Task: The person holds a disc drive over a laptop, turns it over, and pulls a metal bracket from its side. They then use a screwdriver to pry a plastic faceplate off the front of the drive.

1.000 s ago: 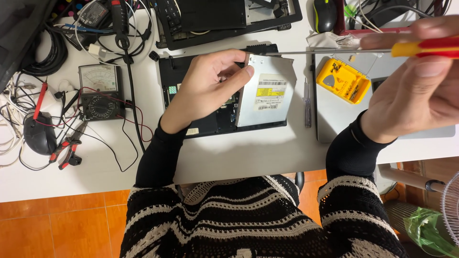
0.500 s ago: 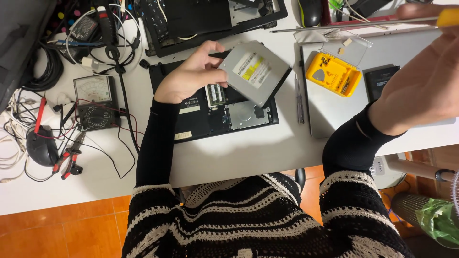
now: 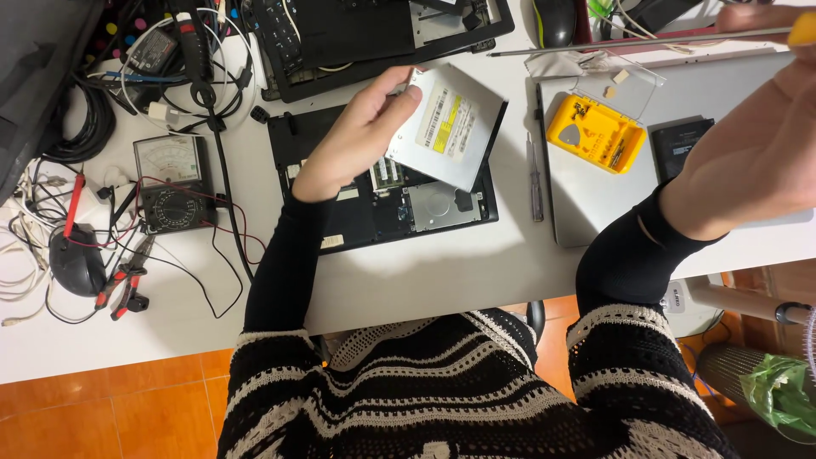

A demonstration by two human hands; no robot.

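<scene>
My left hand [image 3: 361,136] grips a flat silver optical drive [image 3: 446,127] by its left edge and holds it tilted above an opened black laptop base [image 3: 387,208]. The laptop's inner boards and a bare drive bay show under the drive. My right hand [image 3: 761,149] is raised at the right edge of the view and holds a long thin screwdriver [image 3: 646,40] by its yellow handle; the shaft points left over a closed silver laptop [image 3: 595,191].
A yellow box of small parts [image 3: 595,134] and a black hard drive [image 3: 680,144] lie on the silver laptop. A small screwdriver [image 3: 533,178] lies between the two laptops. An analog multimeter [image 3: 174,183], pliers [image 3: 127,280], cables and another opened laptop [image 3: 374,34] crowd the left and back.
My left hand pulled the optical drive out of the black laptop and lifted it up and to the right. My right hand with the screwdriver rose toward the top right.
</scene>
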